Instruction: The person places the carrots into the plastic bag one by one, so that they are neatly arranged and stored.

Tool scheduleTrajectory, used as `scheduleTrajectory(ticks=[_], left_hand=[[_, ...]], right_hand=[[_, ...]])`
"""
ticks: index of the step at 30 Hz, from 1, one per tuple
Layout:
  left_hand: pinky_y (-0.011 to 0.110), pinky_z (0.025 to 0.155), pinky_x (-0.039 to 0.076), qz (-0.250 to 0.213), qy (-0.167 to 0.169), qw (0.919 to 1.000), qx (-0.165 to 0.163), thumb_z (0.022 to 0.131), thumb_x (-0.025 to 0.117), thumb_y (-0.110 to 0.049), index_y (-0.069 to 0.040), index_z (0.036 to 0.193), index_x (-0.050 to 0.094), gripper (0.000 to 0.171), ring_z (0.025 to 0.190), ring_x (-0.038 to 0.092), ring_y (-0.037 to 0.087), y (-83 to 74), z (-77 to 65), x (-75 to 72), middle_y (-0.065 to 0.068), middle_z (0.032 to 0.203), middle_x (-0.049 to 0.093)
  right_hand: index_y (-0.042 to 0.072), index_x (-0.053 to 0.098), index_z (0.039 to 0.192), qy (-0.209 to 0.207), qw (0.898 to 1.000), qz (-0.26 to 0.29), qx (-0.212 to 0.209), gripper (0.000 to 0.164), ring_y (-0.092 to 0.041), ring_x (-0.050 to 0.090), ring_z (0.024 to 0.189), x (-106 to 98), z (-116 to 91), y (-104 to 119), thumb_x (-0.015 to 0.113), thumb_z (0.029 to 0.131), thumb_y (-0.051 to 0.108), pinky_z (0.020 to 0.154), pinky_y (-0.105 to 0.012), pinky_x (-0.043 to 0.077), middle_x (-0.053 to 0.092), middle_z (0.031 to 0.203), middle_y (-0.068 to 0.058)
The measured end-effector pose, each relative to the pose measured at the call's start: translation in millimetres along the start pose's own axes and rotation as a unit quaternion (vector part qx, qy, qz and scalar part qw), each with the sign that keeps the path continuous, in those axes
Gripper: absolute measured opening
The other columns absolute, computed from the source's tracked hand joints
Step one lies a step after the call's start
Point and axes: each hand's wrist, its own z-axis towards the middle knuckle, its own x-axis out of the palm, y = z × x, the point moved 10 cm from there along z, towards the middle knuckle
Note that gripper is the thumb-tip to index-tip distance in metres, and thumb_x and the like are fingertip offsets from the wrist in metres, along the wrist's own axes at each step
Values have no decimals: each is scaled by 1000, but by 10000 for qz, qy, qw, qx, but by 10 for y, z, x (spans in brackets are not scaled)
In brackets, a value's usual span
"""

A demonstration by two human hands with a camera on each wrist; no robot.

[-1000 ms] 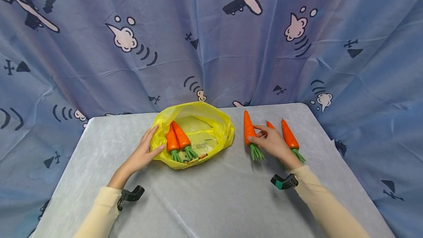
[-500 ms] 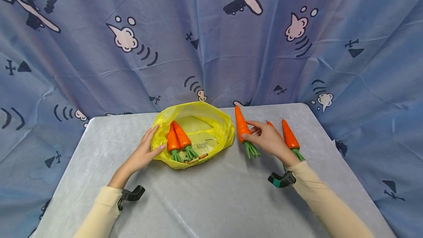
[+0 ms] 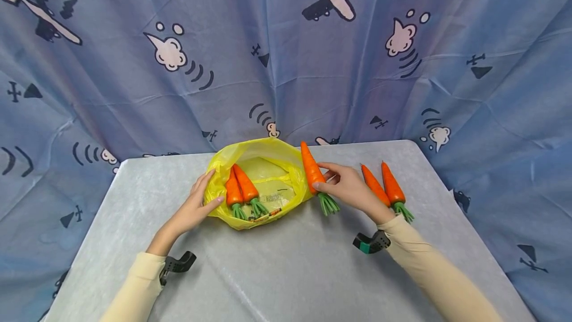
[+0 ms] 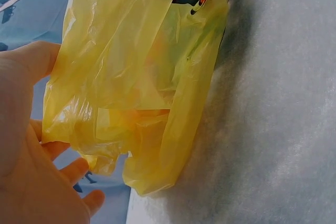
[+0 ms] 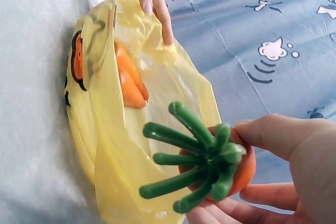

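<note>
In the head view my right hand (image 3: 341,185) pinches a carrot (image 3: 311,168) near its green stalks, thumb on one side and fingers on the other. The carrot's tip points away, and it overlaps the right rim of a yellow plastic bag (image 3: 304,183). The right wrist view shows its stalks (image 5: 194,156) spread toward the camera. My left hand (image 3: 196,202) is spread against the bag's left rim, thumb and fingers apart. Inside the wide mouth lie two carrots (image 3: 244,183), side by side. In the left wrist view the left fingers (image 4: 76,171) stand at the bag's edge.
Two more carrots (image 3: 374,185) (image 3: 392,183) lie on the right of the grey-white tabletop (image 3: 277,277). Behind the table's far edge hangs a blue curtain (image 3: 286,63) printed with planes. Each wrist wears a black camera mount (image 3: 372,242).
My right hand has carried the carrot leftward to the bag's right rim, so a carrot behind it now shows fully. The left hand and bag have stayed in place.
</note>
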Motion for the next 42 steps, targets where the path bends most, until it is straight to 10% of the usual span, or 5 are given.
scheduleTrajectory(ticks=[42], left_hand=[[69,117,17,-14,26,9999,110,98,61,-34,-19,161,10,82,152,12,42,-27,5,-5,17,165,10]], right_hand=[[8,57,139,897,9953,137,-338,62,-18,57,79,675,422,493,76,86,34,62,-24,46,69,100,-10]])
